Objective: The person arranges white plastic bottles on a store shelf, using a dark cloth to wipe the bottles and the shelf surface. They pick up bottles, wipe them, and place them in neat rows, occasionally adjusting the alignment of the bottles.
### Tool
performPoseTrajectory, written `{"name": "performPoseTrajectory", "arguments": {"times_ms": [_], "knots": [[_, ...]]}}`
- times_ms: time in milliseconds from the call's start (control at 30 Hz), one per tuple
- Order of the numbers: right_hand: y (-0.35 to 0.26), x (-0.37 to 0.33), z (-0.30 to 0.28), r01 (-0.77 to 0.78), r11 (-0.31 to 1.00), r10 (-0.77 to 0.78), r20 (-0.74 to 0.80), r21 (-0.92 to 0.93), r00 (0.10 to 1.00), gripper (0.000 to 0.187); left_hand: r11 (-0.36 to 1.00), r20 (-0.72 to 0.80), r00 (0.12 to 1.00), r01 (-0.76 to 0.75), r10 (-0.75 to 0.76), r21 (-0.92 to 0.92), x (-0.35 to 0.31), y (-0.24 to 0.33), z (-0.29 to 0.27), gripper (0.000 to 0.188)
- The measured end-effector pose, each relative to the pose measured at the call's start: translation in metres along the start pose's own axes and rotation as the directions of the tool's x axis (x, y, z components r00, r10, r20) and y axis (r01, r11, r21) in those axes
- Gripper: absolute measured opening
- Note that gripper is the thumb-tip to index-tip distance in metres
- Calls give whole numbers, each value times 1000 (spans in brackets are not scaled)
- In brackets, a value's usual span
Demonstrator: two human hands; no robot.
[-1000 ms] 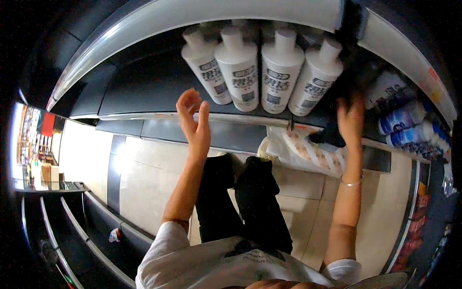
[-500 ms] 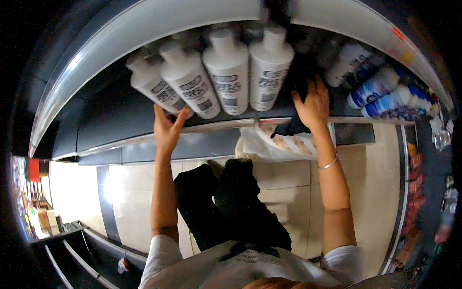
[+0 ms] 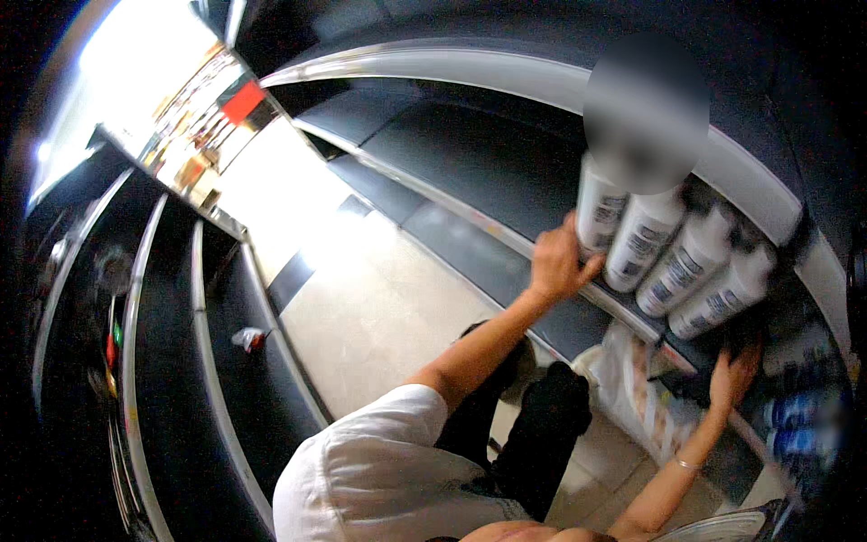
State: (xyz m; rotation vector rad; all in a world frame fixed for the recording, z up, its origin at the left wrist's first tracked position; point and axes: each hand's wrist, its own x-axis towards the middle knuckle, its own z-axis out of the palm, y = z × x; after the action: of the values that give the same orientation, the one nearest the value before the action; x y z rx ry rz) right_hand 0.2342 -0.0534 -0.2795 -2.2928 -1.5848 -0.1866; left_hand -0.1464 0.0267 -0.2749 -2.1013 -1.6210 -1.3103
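Note:
A row of white bottles (image 3: 652, 237) with dark printing stands on a black shelf. My left hand (image 3: 560, 260) is at the row's left end, its fingers along the side of the leftmost bottle (image 3: 599, 210) and its thumb in front of the base. A blurred patch hides the tops of the left bottles. Beyond the row's right end my right hand (image 3: 736, 375) rests over the shelf, fingers stretched out, close to the rightmost bottle (image 3: 722, 294). Some dark cloth (image 3: 691, 388) lies by its wrist at the shelf edge; whether the hand touches it I cannot tell.
Blue and white packs (image 3: 795, 411) sit farther right on the shelf. A whitish, see-through bag (image 3: 623, 379) is below the shelf edge, beside my knees. Another black shelf unit (image 3: 172, 361) is at the left, with a small white-and-red item (image 3: 250, 339) on it.
My view has turned left, so the bottles and both hands appear farther right. My left hand stays at the leftmost bottle, my right hand beyond the row's other end.

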Motion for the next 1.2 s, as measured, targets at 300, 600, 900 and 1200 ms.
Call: {"name": "performPoseTrajectory", "arguments": {"times_ms": [300,600,900,1200], "knots": [[-8,0,-7,23,1000,-21,67,-21,998,59,993,67,997,42,-35,-109,-8,0,-20,81],[9,0,-10,-48,999,46,114,9,992,63,994,63,997,44,-38,-97,-3,14,1,81],[-14,0,-19,348,892,-380,61,289,923,51,984,122,982,132,-147,119,-31,-8,-19,68],[-47,103,27,422,846,-487,150,326,860,46,977,-62,994,-74,88,200,-36,-7,-11,71]]}}
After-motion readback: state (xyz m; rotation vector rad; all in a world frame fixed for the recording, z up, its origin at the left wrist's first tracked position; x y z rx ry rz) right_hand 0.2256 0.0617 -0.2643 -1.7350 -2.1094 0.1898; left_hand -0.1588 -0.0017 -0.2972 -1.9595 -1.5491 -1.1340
